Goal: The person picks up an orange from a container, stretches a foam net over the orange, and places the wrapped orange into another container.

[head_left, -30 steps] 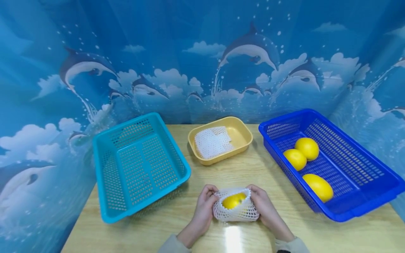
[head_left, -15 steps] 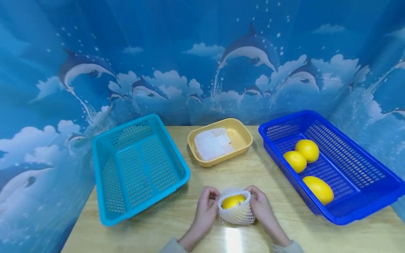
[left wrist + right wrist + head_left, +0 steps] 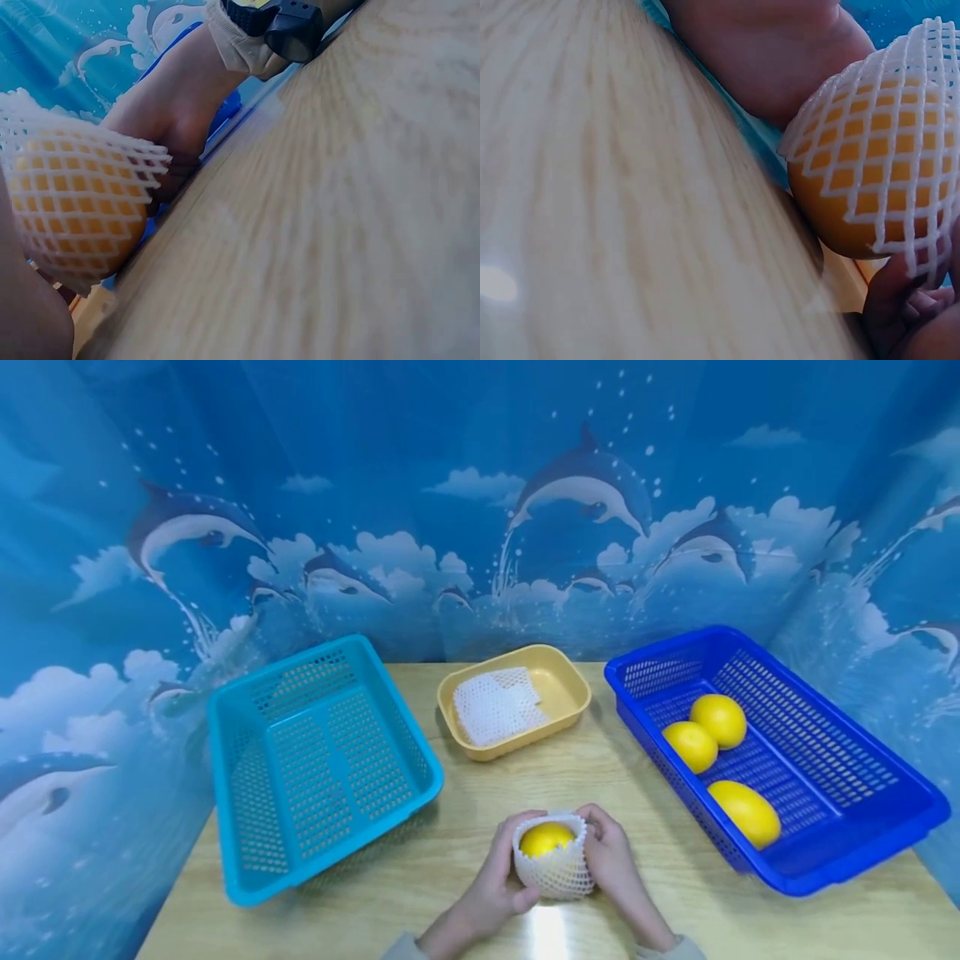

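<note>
Right between the two sets of fingers sits the yellow fruit (image 3: 546, 840), snug in a white foam net (image 3: 561, 875), its top bare. The left hand (image 3: 489, 883) wraps the near side, thumb in front, fingers behind; the right hand (image 3: 613, 853) pinches the net's opposite side. Is fruit touching table (image 3: 360, 914)? Can't tell! This looks like the sleeving step, well along, and the next move seems to call for easing the rim evenly up over that crown, gently, lest foam tear. Just past the fingertips, a tan tray (image 3: 558, 695) holds flat foam nets (image 3: 497, 708). Out beyond the left fingers, a teal basket (image 3: 330, 752); beyond the right ones, a blue basket (image 3: 813, 843) with three unwrapped fruits (image 3: 744, 813).
</note>
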Tool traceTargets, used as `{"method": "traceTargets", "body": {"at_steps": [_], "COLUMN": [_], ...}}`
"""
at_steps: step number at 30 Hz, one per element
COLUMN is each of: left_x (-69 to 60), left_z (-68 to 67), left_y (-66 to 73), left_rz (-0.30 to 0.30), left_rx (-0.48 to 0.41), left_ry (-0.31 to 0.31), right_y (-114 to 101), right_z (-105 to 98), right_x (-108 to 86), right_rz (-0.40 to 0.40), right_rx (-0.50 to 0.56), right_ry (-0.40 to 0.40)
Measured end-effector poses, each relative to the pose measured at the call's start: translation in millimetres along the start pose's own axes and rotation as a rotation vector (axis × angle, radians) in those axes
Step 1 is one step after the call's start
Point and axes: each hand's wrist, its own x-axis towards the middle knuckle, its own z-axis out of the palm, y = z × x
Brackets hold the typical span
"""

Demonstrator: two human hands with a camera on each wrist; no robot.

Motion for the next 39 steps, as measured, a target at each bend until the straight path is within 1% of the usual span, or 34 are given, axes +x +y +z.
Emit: {"method": "traceTargets", "body": {"at_steps": [2,4,6,7,11,14,17,19,21,23,26,28,30,32,33,36,39], "left_x": [-0.6,-0.9,-1.4,-1.5,-1.1,-0.4,-0.6,-0.9,-1.0,-0.4,0.8,1.4,1.5,1.4,1.4,1.3,1.1], "left_z": [2.3,5.3,8.2,9.4,12.1,12.3,12.0,11.7,11.8,12.0,12.4,12.3,12.0,11.5,11.2,9.9,8.2], "left_y": [0.8,0.8,0.2,-0.6,-3.9,-4.7,-3.9,-3.0,-1.9,-0.5,1.3,2.4,2.9,3.5,3.7,3.8,3.7], "left_rz": [0.0,-0.025,-0.073,-0.085,-0.095,-0.075,-0.088,-0.093,-0.089,-0.072,-0.04,-0.036,-0.044,-0.065,-0.079,-0.133,-0.194], "left_rx": [0.082,0.149,0.166,0.177,0.217,0.266,0.257,0.238,0.215,0.201,0.176,0.158,0.131,0.108,0.097,0.079,0.086], "left_ry": [-0.017,-0.017,-0.004,0.007,0.064,0.104,0.133,0.154,0.185,0.221,0.268,0.291,0.3,0.301,0.3,0.288,0.275], "right_y": [1.0,1.3,1.6,2.0,4.1,5.6,5.4,4.5,3.3,2.7,3.2,4.9,6.6,7.9,8.4,8.4,7.1], "right_z": [0.7,1.1,1.7,2.0,3.4,4.1,4.4,4.3,3.7,2.2,-1.0,-3.2,-4.8,-5.9,-6.3,-7.6,-8.8], "right_x": [-0.6,-1.4,-1.7,-1.9,-1.2,-0.5,-0.5,-1.0,-1.7,-2.2,-2.8,-2.5,-1.9,-1.3,-1.0,-0.6,-0.4], "right_rz": [-0.019,-0.035,-0.041,-0.045,-0.074,-0.094,-0.1,-0.099,-0.082,-0.046,0.015,0.04,0.039,0.035,0.032,0.035,0.045], "right_rx": [-0.009,-0.015,-0.029,-0.039,-0.097,-0.131,-0.133,-0.112,-0.062,0.03,0.206,0.33,0.422,0.486,0.504,0.523,0.523], "right_ry": [0.011,0.022,0.031,0.034,0.05,0.054,0.032,-0.008,-0.071,-0.171,-0.351,-0.462,-0.537,-0.583,-0.591,-0.583,-0.566]}}
